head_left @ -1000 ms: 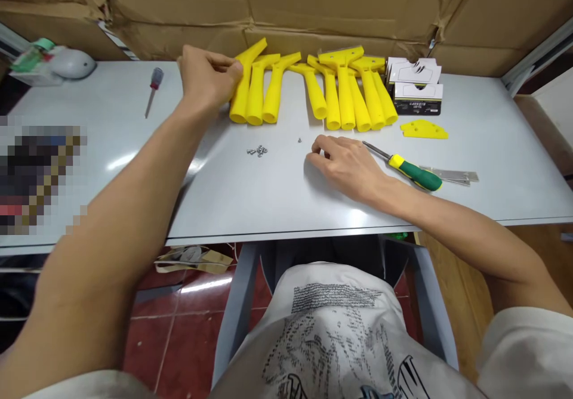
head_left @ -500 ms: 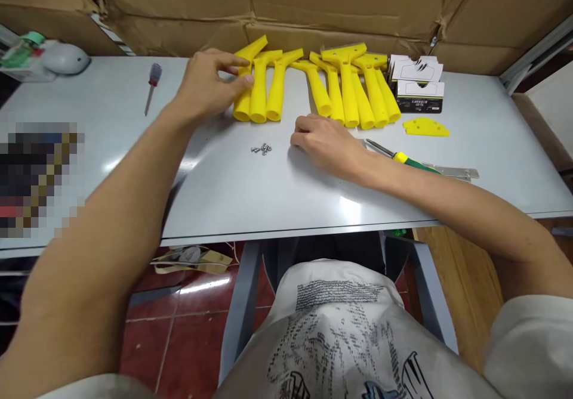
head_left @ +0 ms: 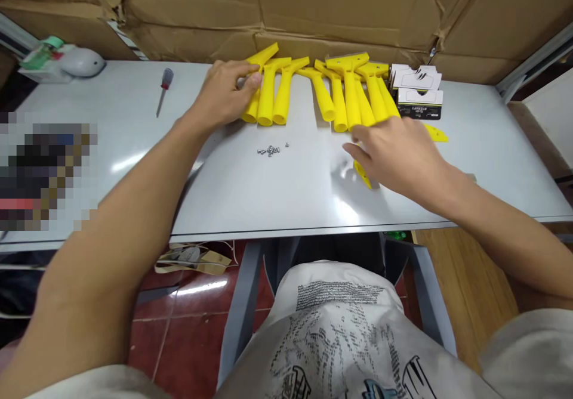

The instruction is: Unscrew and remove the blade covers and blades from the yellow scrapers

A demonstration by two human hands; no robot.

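Observation:
At the back of the table, my left hand (head_left: 230, 92) has its fingers and thumb around the leftmost yellow scraper handle (head_left: 250, 110). Two more yellow scraper handles (head_left: 266, 98) stand close beside it on the right. My right hand (head_left: 403, 154) is over the right-centre of the table, fingers curled. A small yellow plate (head_left: 363, 175) with dark holes pokes out under its thumb, tilted; the hand hides the rest. Small screws (head_left: 270, 151) lie in a heap between the hands, with one single screw (head_left: 287, 145) just apart.
More yellow scraper handles (head_left: 340, 104) lie in a row by the cardboard wall (head_left: 192, 5). Black-and-white card packs (head_left: 419, 104) stand right of them. Another yellow plate (head_left: 436, 132) lies partly behind my right hand. A screwdriver (head_left: 165, 86) and a computer mouse (head_left: 83, 62) are at the left.
My right hand has moved right and lifted, and a yellow plate now shows under it. It covers the green-and-yellow screwdriver. One screw shows apart from the heap. My left hand stays on the handle.

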